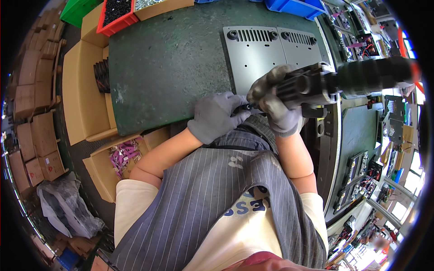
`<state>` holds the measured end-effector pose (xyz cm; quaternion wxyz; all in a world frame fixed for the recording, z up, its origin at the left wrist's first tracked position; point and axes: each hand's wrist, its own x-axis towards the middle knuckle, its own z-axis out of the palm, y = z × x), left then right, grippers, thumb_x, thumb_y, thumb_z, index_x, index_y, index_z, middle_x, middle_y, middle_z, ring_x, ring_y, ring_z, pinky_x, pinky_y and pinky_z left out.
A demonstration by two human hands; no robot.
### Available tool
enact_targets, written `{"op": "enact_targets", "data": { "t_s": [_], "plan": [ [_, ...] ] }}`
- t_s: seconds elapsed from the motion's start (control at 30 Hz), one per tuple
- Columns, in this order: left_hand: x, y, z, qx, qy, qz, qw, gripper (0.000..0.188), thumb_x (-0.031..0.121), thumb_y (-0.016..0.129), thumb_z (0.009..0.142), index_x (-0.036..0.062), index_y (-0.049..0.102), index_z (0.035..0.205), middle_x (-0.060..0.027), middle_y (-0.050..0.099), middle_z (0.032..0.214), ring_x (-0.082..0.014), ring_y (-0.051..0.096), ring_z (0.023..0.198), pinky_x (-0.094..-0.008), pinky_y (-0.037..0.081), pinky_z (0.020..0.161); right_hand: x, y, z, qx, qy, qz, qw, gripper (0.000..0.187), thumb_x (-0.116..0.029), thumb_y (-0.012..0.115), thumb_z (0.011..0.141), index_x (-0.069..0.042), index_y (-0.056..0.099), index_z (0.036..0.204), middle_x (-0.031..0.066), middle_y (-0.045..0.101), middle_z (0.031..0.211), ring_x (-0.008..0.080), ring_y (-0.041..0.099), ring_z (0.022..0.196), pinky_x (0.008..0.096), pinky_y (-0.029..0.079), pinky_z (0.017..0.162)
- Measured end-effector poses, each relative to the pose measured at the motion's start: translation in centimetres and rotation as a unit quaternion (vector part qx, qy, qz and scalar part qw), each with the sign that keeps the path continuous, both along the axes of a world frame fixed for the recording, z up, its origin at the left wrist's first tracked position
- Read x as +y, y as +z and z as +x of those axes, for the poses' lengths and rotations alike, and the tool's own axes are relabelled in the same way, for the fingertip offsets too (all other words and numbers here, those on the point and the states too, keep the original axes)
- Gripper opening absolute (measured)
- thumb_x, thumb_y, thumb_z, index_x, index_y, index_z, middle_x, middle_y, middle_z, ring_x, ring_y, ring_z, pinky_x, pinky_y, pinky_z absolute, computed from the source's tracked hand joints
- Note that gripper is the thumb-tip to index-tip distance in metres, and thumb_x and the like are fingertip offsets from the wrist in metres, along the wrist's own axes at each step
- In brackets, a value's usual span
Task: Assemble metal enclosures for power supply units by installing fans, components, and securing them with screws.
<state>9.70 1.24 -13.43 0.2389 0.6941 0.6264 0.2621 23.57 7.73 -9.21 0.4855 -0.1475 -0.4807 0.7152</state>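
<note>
My left hand [214,116], in a grey glove, is closed at the table's near edge, with thumb and fingers around a small black rubber foot [246,107]. My gloved right hand [280,115] grips a black power screwdriver [307,86]. The tool lies nearly level, its front end close to the left fingertips and its rear pointing right. Beneath and beyond the hands is a grey slotted metal panel [253,56]. Black round feet [232,35] sit at its far corners. A second panel [303,49] lies against its right side. The screwdriver's tip is hidden by my fingers.
At the far left stand a red bin [116,28] of black screws and a box of silvery fasteners [151,9]. A blue bin [296,10] is at the back. Cardboard boxes [83,90] flank the dark table [162,67]; purple parts [124,158] lie in one. To the right runs a line of assemblies [355,171].
</note>
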Motion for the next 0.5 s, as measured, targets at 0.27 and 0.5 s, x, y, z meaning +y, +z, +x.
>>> {"op": "enact_targets", "data": {
  "t_s": [0.27,0.5],
  "plan": [
    [0.2,-0.4,0.1,0.027,-0.021,-0.008,0.999,0.043,0.052,0.055,0.078,0.013,0.063,0.096,-0.0133,0.06,0.081,-0.0333,0.06,0.075,-0.0434,0.048,0.063,0.7,-0.2,0.1,-0.058,0.039,0.011,0.997,0.037,0.009,0.058,0.068,-0.005,0.044,0.099,0.0101,0.052,0.084,0.0184,0.057,0.075,0.0337,0.051,0.064],
    [0.4,0.6,-0.3,0.02,-0.025,0.034,0.999,0.039,0.05,0.057,0.08,0.0131,0.062,0.092,-0.0108,0.062,0.078,-0.0305,0.061,0.073,-0.042,0.049,0.063,0.9,0.7,-0.3,-0.067,0.07,-0.065,0.993,0.034,0.01,0.06,0.067,-0.009,0.041,0.088,0.0072,0.049,0.091,0.0167,0.057,0.082,0.031,0.05,0.069]
  ]
}}
